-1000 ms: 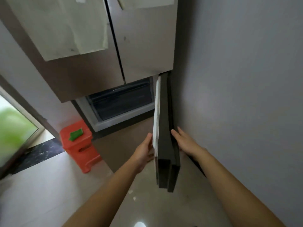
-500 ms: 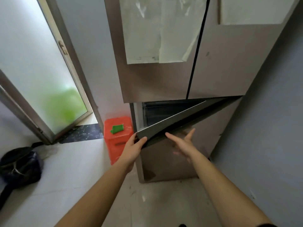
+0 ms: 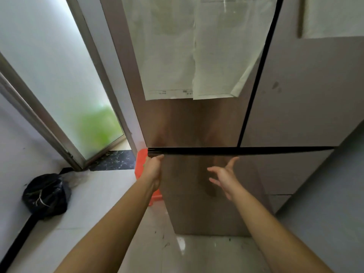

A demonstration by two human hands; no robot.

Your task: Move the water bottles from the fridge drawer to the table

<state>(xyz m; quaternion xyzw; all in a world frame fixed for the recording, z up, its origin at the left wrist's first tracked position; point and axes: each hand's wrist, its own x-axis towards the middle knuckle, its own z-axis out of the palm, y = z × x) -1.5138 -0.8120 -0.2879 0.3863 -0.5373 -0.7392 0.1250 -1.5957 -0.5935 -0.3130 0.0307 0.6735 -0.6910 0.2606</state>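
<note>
Access step: the left hand (image 3: 152,170) grips the top corner of the lower fridge door (image 3: 197,203), fingers curled round its edge; the right hand (image 3: 224,178) hovers near, fingers spread. The water bottles are not visible. They are presumably behind the door, so it needs a steady pull.

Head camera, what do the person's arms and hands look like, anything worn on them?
The left forearm and right forearm are bare down to the frame's edge, no sleeve showing. The left hand and right hand wear no glove; no watch, bracelet or ring is visible.
</note>
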